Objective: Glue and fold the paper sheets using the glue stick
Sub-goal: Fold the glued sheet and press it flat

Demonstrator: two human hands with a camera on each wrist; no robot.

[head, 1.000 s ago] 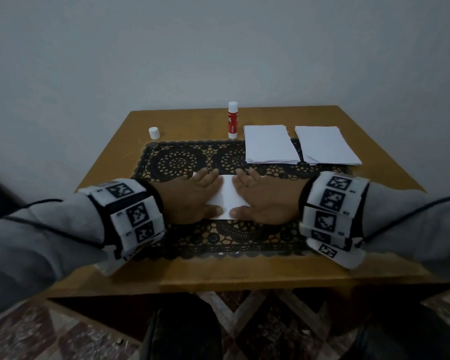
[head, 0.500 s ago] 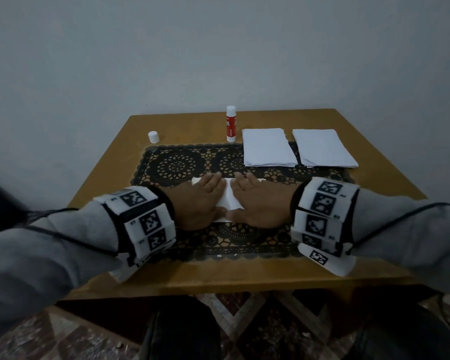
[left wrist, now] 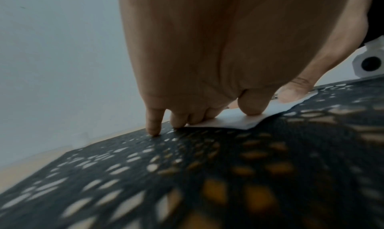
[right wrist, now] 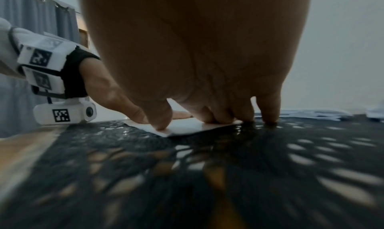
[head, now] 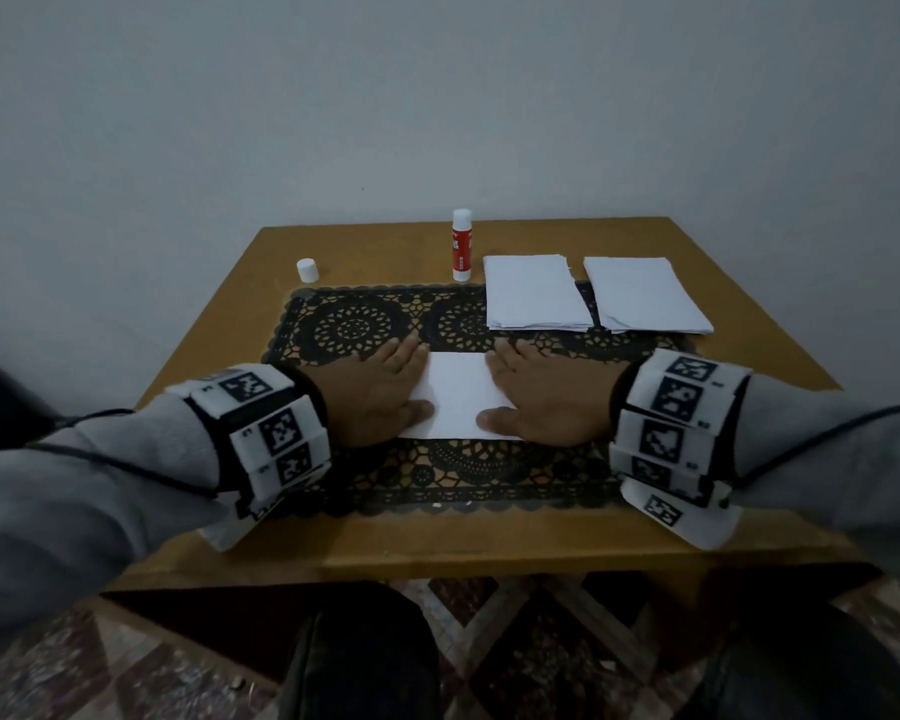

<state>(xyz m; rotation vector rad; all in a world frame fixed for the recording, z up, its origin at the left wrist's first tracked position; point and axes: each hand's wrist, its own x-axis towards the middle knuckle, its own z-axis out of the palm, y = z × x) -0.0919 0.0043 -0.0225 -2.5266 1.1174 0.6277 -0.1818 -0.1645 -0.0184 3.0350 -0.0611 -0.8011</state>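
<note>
I am pressing the folded sheet [head: 455, 394] flat between my two hands on the lace mat [head: 359, 324]. To seal it well, I judge even downward pressure toward both ends is what matters. My left hand [head: 380, 392] is lying flat, fingers straight, over the sheet's left end; my right hand [head: 539, 397] is mirroring it, gripping nothing. Beyond my right fingertips two paper stacks [head: 536, 293] are waiting; beyond the left, the glue stick [head: 461, 245] is standing uncapped, its cap [head: 307, 270] apart.

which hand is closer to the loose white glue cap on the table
Left. The left hand lies on the mat below the cap, on its side; the right hand lies across the folded paper, farther right.
</note>
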